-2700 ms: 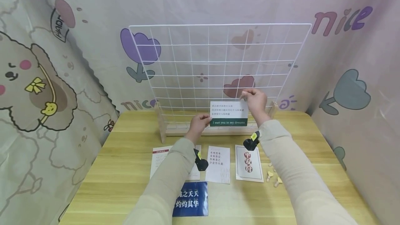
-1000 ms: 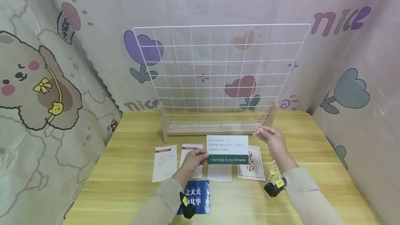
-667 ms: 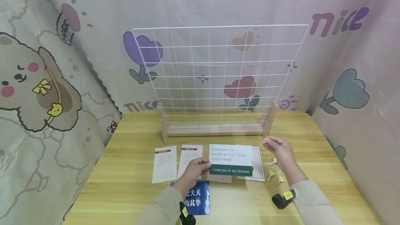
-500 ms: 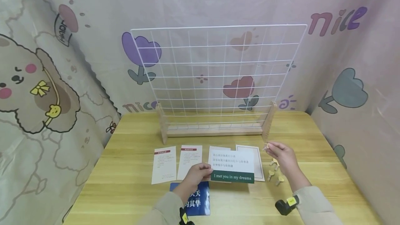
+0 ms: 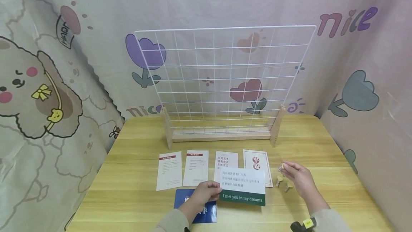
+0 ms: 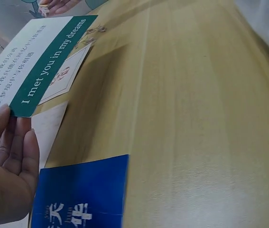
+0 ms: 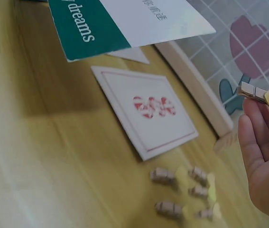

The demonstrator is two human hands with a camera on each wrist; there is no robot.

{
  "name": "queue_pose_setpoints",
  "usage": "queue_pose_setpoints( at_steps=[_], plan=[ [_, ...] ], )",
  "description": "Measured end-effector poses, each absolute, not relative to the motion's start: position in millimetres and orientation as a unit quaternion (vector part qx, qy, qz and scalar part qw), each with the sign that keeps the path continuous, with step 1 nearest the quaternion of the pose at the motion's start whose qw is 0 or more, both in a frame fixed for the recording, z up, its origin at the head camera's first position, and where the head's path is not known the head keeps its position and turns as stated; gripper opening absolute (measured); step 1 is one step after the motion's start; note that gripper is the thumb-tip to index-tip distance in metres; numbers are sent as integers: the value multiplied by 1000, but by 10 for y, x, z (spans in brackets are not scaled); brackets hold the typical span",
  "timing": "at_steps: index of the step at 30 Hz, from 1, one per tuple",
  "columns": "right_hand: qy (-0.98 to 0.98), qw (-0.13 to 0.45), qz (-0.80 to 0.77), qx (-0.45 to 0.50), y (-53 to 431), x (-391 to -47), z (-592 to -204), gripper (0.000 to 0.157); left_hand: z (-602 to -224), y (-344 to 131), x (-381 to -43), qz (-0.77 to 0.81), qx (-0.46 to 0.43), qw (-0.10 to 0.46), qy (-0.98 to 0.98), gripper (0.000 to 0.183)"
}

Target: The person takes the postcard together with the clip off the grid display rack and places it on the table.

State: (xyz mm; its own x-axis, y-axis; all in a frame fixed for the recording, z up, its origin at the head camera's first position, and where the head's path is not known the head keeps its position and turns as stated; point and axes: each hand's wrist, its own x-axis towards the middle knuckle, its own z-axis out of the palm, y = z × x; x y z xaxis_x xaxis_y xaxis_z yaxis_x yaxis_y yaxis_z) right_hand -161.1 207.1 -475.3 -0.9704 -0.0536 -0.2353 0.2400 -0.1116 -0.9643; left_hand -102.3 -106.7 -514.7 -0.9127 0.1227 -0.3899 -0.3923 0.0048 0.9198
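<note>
My left hand [image 5: 203,195] pinches the left edge of a white card with a green band [image 5: 243,185], lettered "I meet you in my dreams" style, held tilted above the table. In the left wrist view the thumb lies on top of the card's corner, fingers beneath. My right hand [image 5: 300,179] pinches a small wooden clothespin [image 7: 254,91] with a yellow heart end between thumb and fingers. Several similar clothespins [image 7: 169,209] lie on the table below that hand. A blue card [image 6: 84,190] with white characters lies under the left hand, partly covered by it.
Behind stands a white wire grid [image 5: 223,63] on a wooden base [image 5: 222,137]. Two cards with red headings, one a slip [image 5: 169,171] at the left, lie in a row with a text card [image 5: 226,156] and a bordered card with red characters [image 5: 264,160].
Both hands have come down and back from the grid toward the front of the table, the left carrying the card. The right hand, with the clothespin, has moved away from the card to the right.
</note>
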Motion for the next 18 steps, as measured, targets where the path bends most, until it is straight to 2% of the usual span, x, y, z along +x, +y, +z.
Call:
queue_pose_setpoints(
  at_steps=[8, 14, 18],
  plan=[
    [667, 118, -730, 88, 2218, -1467, -4895, 9, -5211, -1023, -923, 693, -111, 209, 681, 17],
    [683, 107, -715, 103, 2332, -1387, -5135, 26, -5257, -982, -862, 690, -117, 206, 683, 11],
    [677, 125, -713, 130, 2431, -1371, -5325, 17, -5301, -959, -833, 689, -113, 205, 686, 12]
  ],
)
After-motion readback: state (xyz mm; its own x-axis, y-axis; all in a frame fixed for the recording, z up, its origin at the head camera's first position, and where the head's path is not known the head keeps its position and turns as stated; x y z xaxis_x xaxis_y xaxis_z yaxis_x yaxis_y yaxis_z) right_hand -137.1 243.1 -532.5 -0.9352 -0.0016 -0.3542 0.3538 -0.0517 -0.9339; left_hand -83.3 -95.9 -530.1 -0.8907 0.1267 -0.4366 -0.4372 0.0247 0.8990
